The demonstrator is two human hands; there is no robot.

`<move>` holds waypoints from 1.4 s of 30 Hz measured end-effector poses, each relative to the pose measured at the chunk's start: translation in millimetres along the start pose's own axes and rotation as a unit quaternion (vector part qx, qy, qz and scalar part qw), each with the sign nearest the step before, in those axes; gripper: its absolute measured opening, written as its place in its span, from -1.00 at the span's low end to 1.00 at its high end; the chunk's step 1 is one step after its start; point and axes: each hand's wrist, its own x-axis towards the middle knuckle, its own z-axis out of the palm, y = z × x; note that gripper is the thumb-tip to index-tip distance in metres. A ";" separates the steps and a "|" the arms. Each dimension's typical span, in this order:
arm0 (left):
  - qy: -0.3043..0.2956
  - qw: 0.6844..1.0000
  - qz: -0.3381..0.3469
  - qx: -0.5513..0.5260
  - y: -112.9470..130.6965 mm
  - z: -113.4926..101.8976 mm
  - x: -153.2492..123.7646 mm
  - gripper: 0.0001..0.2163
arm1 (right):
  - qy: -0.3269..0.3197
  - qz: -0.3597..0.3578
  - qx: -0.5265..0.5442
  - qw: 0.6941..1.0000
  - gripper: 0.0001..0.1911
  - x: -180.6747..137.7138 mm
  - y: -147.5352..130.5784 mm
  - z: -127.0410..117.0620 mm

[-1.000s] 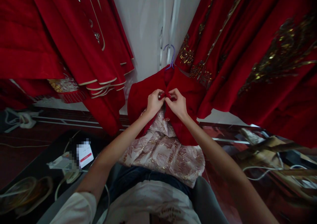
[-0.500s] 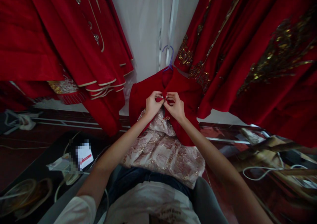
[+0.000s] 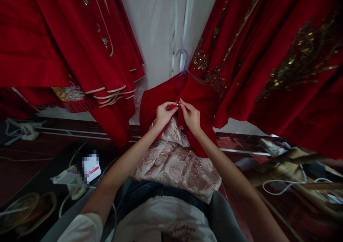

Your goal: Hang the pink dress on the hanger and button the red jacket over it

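Observation:
A red jacket [image 3: 199, 92] on a purple hanger [image 3: 184, 61] lies in front of me, with a pale pink brocade garment [image 3: 182, 170] under its lower part and across my lap. At the jacket's front opening my left hand [image 3: 165, 113] pinches the left front edge between thumb and forefinger. My right hand [image 3: 190, 117] is closed on a small ornate fastener at the opposite edge, its fingertips almost touching the left ones. The fastener is mostly hidden by my fingers. Just below, another beaded fastener [image 3: 180, 128] shows on the jacket's edge.
Red garments with pale piping [image 3: 80, 38] hang at the left, and red garments with gold sequins [image 3: 268, 56] at the right. A black surface [image 3: 29, 177] on the left bears a white packet [image 3: 91, 169]. Cluttered materials with a white cord [image 3: 284, 186] lie at right.
My fingertips have drawn closer together at the jacket's opening. The right fingers have straightened slightly and shifted; the jacket stays in place.

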 end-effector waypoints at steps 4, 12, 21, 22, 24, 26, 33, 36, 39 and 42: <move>-0.018 1.000 -0.018 0.006 -1.3 2.1 0.5 -0.82 | 0.003 0.030 0.040 0.999 -0.66 5.8 5.7 0.1; -0.004 1.000 0.001 0.014 -3.5 4.7 7.0 -0.86 | 0.008 0.074 0.117 0.990 -0.72 15.2 9.6 -1.5; -0.001 0.998 0.022 0.056 -1.5 7.0 5.6 -0.85 | -0.002 0.090 0.129 0.988 -0.67 14.1 11.6 -5.5; -0.005 0.998 0.028 0.060 -2.9 7.2 6.0 -0.86 | -0.005 0.095 0.127 0.987 -0.66 14.6 12.1 -6.2; -0.017 0.997 0.039 0.070 -6.0 7.0 7.1 -0.85 | -0.010 0.101 0.122 0.987 -0.64 16.0 12.1 -7.8; -0.026 0.995 0.047 0.083 -8.7 6.2 8.8 -0.85 | -0.010 0.104 0.116 0.988 -0.65 17.4 10.7 -9.3; -0.063 0.989 0.084 0.107 -9.2 0.4 14.6 -0.86 | -0.019 0.112 0.118 0.986 -0.66 21.3 9.7 -12.6; -0.082 0.987 0.092 0.102 -10.3 -0.9 17.1 -0.87 | -0.023 0.111 0.118 0.987 -0.65 21.3 12.6 -12.6; -0.069 0.989 0.080 0.102 -12.4 0.1 18.4 -0.87 | -0.015 0.111 0.121 0.986 -0.63 20.0 13.2 -10.9; -0.058 0.991 0.068 0.099 -11.8 1.5 17.3 -0.87 | 0.000 0.112 0.122 0.986 -0.62 18.1 12.7 -9.2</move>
